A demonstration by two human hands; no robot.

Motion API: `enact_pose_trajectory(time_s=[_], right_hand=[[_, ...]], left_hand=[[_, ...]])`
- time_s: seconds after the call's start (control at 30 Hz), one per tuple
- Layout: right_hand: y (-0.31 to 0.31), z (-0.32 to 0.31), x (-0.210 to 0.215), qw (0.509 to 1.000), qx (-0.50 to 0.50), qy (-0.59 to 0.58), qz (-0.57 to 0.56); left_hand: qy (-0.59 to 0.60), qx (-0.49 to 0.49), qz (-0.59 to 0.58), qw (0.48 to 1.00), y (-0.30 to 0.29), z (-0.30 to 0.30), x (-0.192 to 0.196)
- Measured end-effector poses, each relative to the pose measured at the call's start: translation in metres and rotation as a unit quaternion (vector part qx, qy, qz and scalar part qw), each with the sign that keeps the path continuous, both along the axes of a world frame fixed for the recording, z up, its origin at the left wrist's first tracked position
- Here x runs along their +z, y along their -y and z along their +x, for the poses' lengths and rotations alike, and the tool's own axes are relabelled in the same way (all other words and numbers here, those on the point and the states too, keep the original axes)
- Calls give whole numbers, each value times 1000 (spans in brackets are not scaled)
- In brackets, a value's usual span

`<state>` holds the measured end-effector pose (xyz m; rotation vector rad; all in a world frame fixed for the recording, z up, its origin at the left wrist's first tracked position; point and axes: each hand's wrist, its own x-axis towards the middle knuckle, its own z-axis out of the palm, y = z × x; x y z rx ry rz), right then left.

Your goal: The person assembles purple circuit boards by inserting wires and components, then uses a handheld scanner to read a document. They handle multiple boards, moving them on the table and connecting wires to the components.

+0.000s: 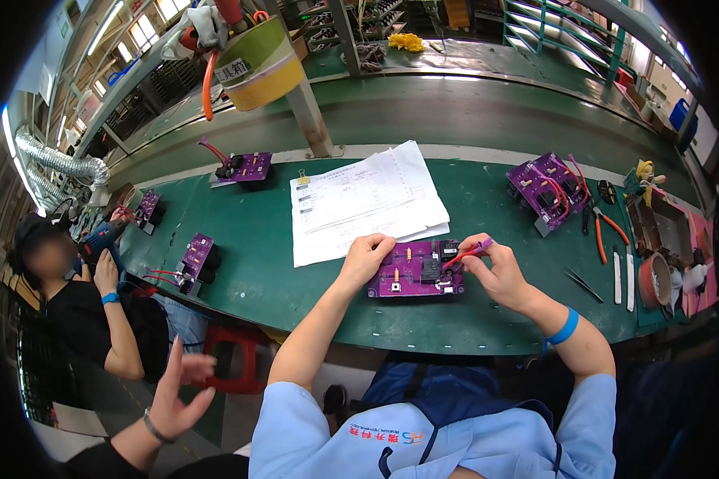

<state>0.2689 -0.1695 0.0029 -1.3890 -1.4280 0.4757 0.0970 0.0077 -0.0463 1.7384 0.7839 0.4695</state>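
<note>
the purple circuit board [411, 281] is near the front edge of the tabletop [295, 307]. left hand [365, 259] grips its left side; right hand [499, 275] has fingers narrow, pinching the red wire [460, 258]. too strong pull could strain the wire's joint or tilt the board. papers [359, 199] limit room behind; rightward, before the pliers [599, 239], is freer.

Printed characters stand on paper sheets [363, 209], a label [233, 70] on the bucket [270, 89], and the blue shirt [479, 449].
</note>
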Motion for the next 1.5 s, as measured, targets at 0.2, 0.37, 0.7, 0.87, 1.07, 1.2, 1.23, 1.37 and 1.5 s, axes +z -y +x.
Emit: enact_pose_trajectory(time_s=[0.2, 0.37, 0.7, 0.87, 1.07, 1.2, 1.23, 1.37, 1.5], right_hand=[[1, 0, 2, 1000, 2, 4, -14], [6, -2, 2, 998, -27, 60, 5], [21, -19, 3, 972, -90, 215, 30], [-3, -32, 10, 942, -35, 333, 2], [-16, -31, 16, 869, -9, 493, -42], [-25, -37, 12, 820, 21, 569, -59], [-29, -36, 6, 809, 21, 584, -61], [-39, -29, 14, 824, 97, 548, -107], [-54, -13, 10, 850, 157, 496, -86]], left_hand=[[46, 63, 85, 993, -21, -21, 12], [47, 46, 86, 994, -9, -43, 26], [-49, -148, 345, 925, 28, -46, 23], [-24, -86, 428, 899, 23, -50, 42], [88, 301, 471, 825, -48, -54, 38], [60, 237, 301, 922, -76, -47, 26], [20, 164, 217, 962, -80, -47, 26], [-123, -120, 394, 903, -77, -38, -19], [-132, -53, 500, 854, -59, -33, -34]])
